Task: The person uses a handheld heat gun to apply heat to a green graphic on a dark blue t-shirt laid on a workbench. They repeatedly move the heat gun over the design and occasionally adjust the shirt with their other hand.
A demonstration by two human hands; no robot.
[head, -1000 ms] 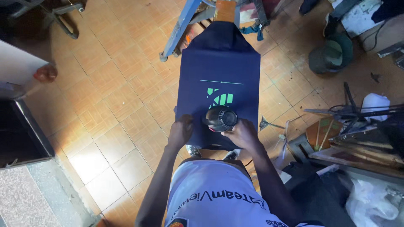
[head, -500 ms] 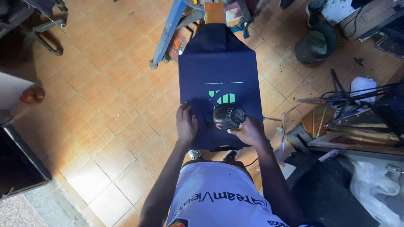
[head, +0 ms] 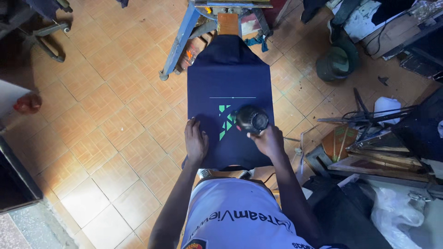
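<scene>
The right hand (head: 268,139) is clenched around the handle of a black heat gun (head: 252,119), which stands just above the green print (head: 225,121) on a navy shirt (head: 228,92). The shirt is stretched flat over a narrow board in the middle of the scene, its neck end far from the person. The left hand (head: 195,142) holds nothing; it lies flat, fingers spread, on the left near part of the shirt.

For containers, a dark green bucket (head: 338,60) stands on the tiled floor (head: 106,106) at the far right; what is inside cannot be told. A white plastic jug (head: 386,107) stands at the right, among metal rods and wooden frames (head: 369,152). A white plastic bag (head: 397,212) lies at the near right, its content hidden. A small red pot (head: 26,103) is at the left edge.

Compared with half a second ago, the heat gun has moved a little toward the right side of the print, so more of the green shapes show on its left. The left hand stays on the cloth, in nearly the same place.
</scene>
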